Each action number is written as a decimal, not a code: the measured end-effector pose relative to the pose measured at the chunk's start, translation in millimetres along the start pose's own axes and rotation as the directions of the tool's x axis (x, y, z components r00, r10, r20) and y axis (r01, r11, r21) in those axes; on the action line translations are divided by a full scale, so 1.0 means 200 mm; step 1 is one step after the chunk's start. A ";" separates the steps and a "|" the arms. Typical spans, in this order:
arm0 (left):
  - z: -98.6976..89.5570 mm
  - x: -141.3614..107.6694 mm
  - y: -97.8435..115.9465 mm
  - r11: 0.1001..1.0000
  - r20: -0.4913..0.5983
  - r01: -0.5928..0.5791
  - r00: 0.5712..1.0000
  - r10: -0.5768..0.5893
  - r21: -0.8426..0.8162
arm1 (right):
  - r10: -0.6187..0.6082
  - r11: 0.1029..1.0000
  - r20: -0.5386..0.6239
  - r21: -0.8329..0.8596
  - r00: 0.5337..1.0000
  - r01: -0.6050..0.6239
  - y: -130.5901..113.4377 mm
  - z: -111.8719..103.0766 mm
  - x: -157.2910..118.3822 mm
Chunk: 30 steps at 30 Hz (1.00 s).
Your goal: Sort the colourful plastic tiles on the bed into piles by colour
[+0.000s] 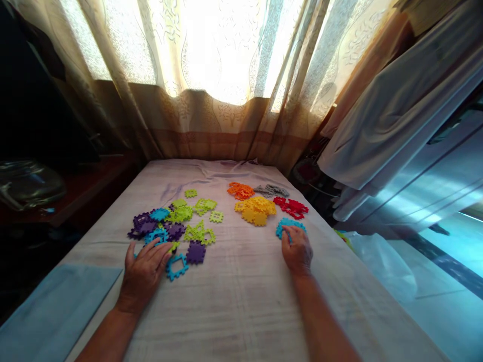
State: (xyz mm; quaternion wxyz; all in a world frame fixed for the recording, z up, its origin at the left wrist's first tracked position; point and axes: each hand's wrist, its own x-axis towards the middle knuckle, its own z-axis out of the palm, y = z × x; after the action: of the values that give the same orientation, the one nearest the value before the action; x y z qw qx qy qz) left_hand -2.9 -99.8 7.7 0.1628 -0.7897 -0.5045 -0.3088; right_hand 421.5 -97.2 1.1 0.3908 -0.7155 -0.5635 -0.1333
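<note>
The left hand (142, 274) was palm down at the near edge of the mixed pieces, its fingers slanting forward and to the right. A small green piece (174, 246) lay at their tips, and a blue piece (155, 235) lay just beyond them. The left fingers were spread slightly and bent a little; whether they gripped anything could not be told. Just right of them, and a little nearer the body, lay a blue ring (170, 274), flat on the worktop (234, 311) and roughly square, with no clear long axis. A purple square (195, 253) lay past the ring, farther right. The purple pieces (142, 225) were ahead of the left fingers, and the green pieces (180, 214) ahead and to the right.

The right hand (299, 254) was well apart from these, its fingers bent down onto the blue pile (286, 222). They touched its near side, but whether they pinched a piece was hidden. The red pile (292, 207) lay just beyond them, the yellow pile (256, 210) ahead and to their left, and the grey (270, 190) and orange (240, 191) piles farther off. The left hand was much the nearer one to the ring; the right was the nearer to the blue pile.
</note>
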 end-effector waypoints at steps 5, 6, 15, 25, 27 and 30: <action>-0.04 0.02 0.01 0.992 -0.054 0.121 0.991 -0.122 -0.032 | -0.306 0.937 0.122 0.212 0.944 0.276 -0.31 0.07 -0.11; -0.04 0.02 0.01 0.988 -0.071 0.146 0.986 -0.148 -0.042 | -0.365 0.912 0.143 0.256 0.920 0.322 -0.39 0.08 -0.13; -0.08 -0.02 -0.15 0.917 -0.272 0.392 0.877 -0.397 -0.074 | -0.747 0.658 0.348 0.513 0.566 0.551 -1.00 0.13 -0.30; -0.10 -0.07 -0.28 0.911 -0.118 0.412 0.906 -0.407 0.028 | -0.767 0.641 0.396 0.512 0.505 0.571 -1.09 0.22 -0.35; -0.08 -0.07 -0.27 0.920 -0.054 0.392 0.919 -0.391 0.011 | -0.774 0.623 0.308 0.524 0.553 0.580 -1.04 0.21 -0.35; -0.06 -0.08 -0.26 0.925 -0.008 0.380 0.925 -0.380 0.002 | -0.703 0.683 0.209 0.464 0.680 0.563 -0.91 0.18 -0.30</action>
State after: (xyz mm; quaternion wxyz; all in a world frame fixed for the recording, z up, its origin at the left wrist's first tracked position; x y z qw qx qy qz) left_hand -58.3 -95.1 4.2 0.1033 -0.6754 -0.6480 -0.3365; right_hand 226.4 -103.1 13.0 0.3293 -0.3968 -0.8566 -0.0184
